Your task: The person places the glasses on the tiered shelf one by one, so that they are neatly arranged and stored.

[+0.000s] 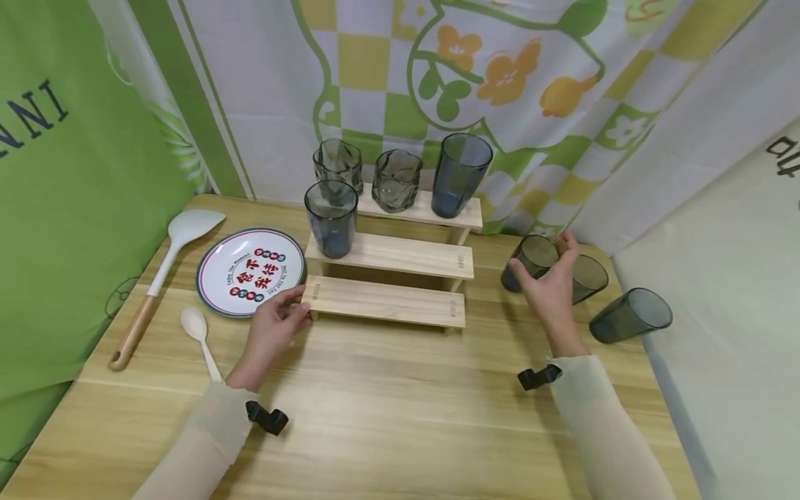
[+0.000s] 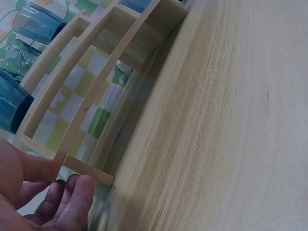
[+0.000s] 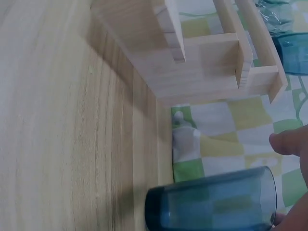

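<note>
A three-step wooden rack stands at the table's middle. My left hand grips the left end of its lowest step, thumb and fingers bent about the edge in the left wrist view. At the right, my right hand is spread around a tall grey-blue glass. Its thumb stands apart from that glass in the right wrist view; the other fingers are mostly hidden. Two similar glasses stand further right, one glass partly behind the hand and another glass near the table edge.
On the rack's top step are two short wavy glasses, one glass left of the other glass, and a tall glass. Another tall glass occupies the middle step. Leftward lie a plate, a spatula and a spoon.
</note>
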Demonstrator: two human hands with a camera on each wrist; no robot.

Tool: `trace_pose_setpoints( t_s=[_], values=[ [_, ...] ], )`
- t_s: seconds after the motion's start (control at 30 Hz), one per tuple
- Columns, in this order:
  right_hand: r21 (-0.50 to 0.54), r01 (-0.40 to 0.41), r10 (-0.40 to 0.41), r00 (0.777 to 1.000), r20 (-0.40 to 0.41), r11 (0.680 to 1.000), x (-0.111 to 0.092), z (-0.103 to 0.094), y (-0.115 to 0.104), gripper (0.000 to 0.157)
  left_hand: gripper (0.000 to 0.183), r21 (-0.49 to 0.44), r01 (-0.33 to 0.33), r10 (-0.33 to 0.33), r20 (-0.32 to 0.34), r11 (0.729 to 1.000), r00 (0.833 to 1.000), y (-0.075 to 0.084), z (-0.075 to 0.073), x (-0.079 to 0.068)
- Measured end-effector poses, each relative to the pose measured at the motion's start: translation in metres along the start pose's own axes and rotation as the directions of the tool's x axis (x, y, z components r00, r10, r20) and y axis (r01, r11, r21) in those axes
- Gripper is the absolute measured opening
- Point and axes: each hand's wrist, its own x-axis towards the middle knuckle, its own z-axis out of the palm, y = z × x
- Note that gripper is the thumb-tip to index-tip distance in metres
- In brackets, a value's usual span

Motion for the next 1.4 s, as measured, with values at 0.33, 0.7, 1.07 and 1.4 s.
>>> trace_pose_setpoints(
  t_s=[0.33,0.7,1.07,1.4],
  values=[
    [0.03,-0.002,-0.001,0.996,0.09,1.0,-0.006,0.009,0.001,0.103,0.043,-0.023,0.002,-0.002,-0.004,1.0,1.0,-0.001,-0.002,0.0],
    [0.198,-0.195,0.166,0.974,0.155,0.961,-0.009,0.009,0.027,0.108,0.042,-0.016,-0.002,0.002,-0.008,1.0,1.0,0.0,0.0,0.001],
    [0.207,-0.238,0.18,0.948,0.263,0.949,-0.011,0.007,0.032,0.099,0.042,-0.023,-0.01,0.01,-0.007,1.0,1.0,-0.001,0.0,0.0],
    [0.234,-0.221,0.169,0.961,0.22,0.947,-0.012,0.01,0.035,0.09,0.043,-0.027,-0.013,0.013,-0.005,1.0,1.0,-0.003,-0.001,0.002]
  ],
)
